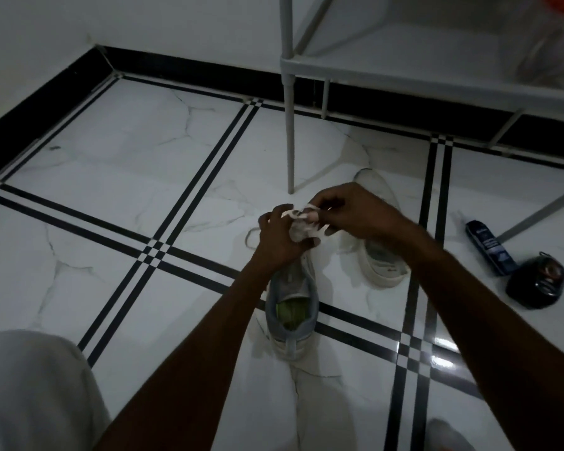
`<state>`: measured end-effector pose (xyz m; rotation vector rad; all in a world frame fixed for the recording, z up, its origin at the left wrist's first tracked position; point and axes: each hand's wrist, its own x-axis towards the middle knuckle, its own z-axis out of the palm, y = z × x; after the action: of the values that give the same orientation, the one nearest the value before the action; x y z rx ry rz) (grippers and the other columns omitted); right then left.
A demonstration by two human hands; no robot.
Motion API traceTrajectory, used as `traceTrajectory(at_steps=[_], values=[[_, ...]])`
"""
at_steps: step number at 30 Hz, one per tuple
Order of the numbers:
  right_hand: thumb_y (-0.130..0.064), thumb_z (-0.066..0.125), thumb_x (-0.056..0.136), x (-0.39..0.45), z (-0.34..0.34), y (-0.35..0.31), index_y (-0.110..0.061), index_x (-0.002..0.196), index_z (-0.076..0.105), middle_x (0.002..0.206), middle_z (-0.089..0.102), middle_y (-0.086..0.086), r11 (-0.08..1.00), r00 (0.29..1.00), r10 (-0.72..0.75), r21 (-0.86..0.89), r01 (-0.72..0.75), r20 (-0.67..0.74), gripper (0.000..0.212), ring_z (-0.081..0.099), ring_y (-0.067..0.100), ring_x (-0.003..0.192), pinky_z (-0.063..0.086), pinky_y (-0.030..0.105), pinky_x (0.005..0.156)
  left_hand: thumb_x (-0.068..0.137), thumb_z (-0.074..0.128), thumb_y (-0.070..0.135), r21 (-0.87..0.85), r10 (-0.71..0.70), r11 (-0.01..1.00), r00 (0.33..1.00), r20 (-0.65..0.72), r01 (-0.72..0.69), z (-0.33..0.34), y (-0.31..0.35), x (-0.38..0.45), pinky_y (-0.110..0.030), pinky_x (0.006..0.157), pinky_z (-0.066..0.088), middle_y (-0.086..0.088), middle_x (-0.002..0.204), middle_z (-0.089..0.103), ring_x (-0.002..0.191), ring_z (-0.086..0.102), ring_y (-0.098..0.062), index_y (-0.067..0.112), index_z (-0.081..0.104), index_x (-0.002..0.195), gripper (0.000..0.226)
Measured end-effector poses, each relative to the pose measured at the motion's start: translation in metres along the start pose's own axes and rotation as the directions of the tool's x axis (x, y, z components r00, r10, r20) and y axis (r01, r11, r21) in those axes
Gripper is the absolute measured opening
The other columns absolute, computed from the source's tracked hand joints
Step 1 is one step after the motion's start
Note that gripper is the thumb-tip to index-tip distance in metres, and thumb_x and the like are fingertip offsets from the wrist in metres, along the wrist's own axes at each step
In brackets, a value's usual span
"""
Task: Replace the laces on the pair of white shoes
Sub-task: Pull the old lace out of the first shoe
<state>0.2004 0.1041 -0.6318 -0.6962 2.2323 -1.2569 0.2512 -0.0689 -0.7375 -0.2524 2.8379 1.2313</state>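
Lace (302, 222): a pale bunch held above the near shoe (292, 307), which lies on the tiled floor (111, 222) heel toward the viewer, its toe hidden under the hands. The left hand (279, 239) has its fingers curled round the bunch; the right hand (349, 213) pinches a strand at the top of it. Whether any end runs through an eyelet cannot be told in this dim light. A loose loop (253, 237) of lace lies on the floor just left of the left hand.

The 2nd shoe (380, 229) lies just beside the 1st, to its right, partly behind the right forearm. A dark tube (490, 249) and a dark rounded object (536, 281) sit farther right, close together, near the rack (372, 70) leg.

Risks, as judged: the bunched lace may knot if pulled from 1 strand; the trailing loop may snag under the shoe; poor light invites a skipped or mismatched eyelet.
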Motion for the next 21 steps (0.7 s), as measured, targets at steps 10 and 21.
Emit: traceTrajectory(at_steps=[10, 21], values=[[-0.006, 0.061, 0.094, -0.034, -0.087, -0.003, -0.007, 0.100, 0.067, 0.099, 0.069, 0.008, 0.762, 0.915, 0.131, 0.629, 0.154, -0.382, 0.008, 0.067, 0.014, 0.089, 0.057, 0.027, 0.083, 0.088, 0.062, -0.001, 0.039, 0.017, 0.999, 1.000, -0.017, -0.016, -0.004, 0.022, 0.023, -0.030, 0.072, 0.053, -0.010, 0.086, 0.073, 0.087, 0.071, -0.031, -0.003, 0.071, 0.085, 0.010], [-0.010, 0.052, 0.099, -0.004, -0.020, 0.035, -0.011, 0.108, 0.064, 0.110, 0.074, 0.009, 0.596, 0.893, 0.355, 0.803, 0.012, -0.277, 0.015, 0.069, 0.025, 0.107, 0.048, 0.037, 0.089, 0.098, 0.057, -0.007, -0.673, 0.234, 0.724, 0.972, 0.034, -0.151, -0.071, 0.160, 0.038, -0.035, 0.093, 0.059, -0.035, 0.108, 0.069, 0.098, 0.072, -0.036, -0.015, 0.065, 0.114, 0.020]])
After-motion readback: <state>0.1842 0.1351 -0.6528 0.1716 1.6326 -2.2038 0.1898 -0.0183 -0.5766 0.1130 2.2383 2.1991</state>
